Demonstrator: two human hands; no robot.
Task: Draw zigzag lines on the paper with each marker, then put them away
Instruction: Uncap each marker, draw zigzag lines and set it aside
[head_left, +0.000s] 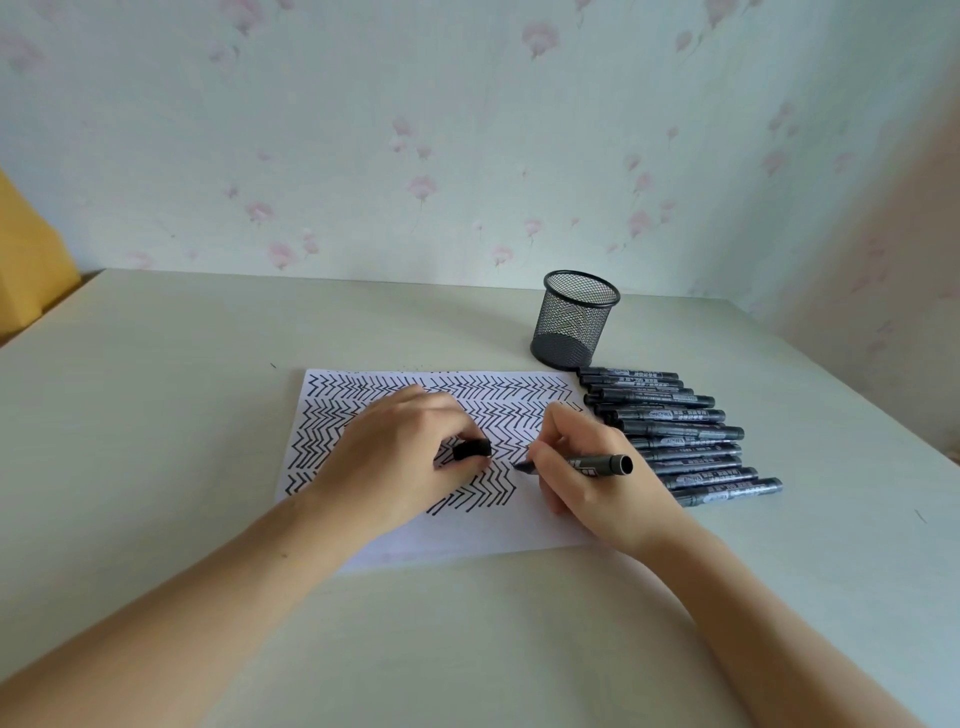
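The fingers (558, 457) of the right hand (587, 467) are pinched round the barrel of an uncapped black felt marker (587, 461), close to its tip. This low grip gives control over short strokes. The tip touches, or lies just above, the white sheet of paper (467, 530) at the right end of the lowest row of black zigzag lines (483, 488), the likely point for continuing that row. The barrel's butt end points right, towards the stock of pens.

The fingers of the left hand (400, 457) are curled round the marker's short black cap (471, 449), with the hand resting on the sheet. This placement appears to serve two purposes: it holds the paper flat against the drag of the tip, and it keeps the cap ready for refitting.

The sheet lies on the pale worktop (156, 415), its far and middle areas filled with zigzags and its near strip blank.

Just right of the sheet, a row of capped black markers (680, 431) lies side by side, within reach of the drawing hand. Beyond them, at the far right corner of the sheet, stands a round black wire-mesh pen holder (574, 319), apparently holding no pens, so stowing has probably not begun.
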